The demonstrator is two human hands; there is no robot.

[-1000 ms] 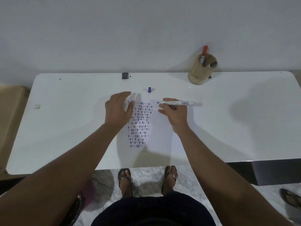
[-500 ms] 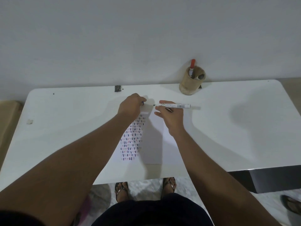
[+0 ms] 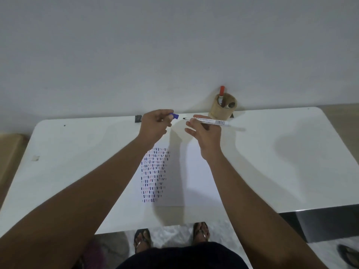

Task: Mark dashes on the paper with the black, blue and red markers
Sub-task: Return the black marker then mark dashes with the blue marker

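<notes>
A white sheet of paper (image 3: 196, 171) lies on the white table (image 3: 272, 171), its left part filled with several rows of short black, blue and red dashes (image 3: 154, 174). My right hand (image 3: 204, 133) holds an uncapped white marker (image 3: 211, 121) level above the table, tip pointing left. My left hand (image 3: 155, 126) pinches a blue cap (image 3: 174, 115) just left of that tip, a small gap between them. Both hands are raised beyond the paper's far edge. A red-capped marker (image 3: 221, 94) stands in a round wooden holder (image 3: 222, 108) at the back.
The holder stands against the grey wall at the table's far edge. A small dark object (image 3: 138, 118) sits at the back edge left of my left hand. A pale scrap (image 3: 36, 158) lies near the left edge. My sandalled feet show below the table's front edge.
My left hand left the paper, reached to the blue cap on the table and lifted it toward the marker tip. The right hand rose with the marker.
</notes>
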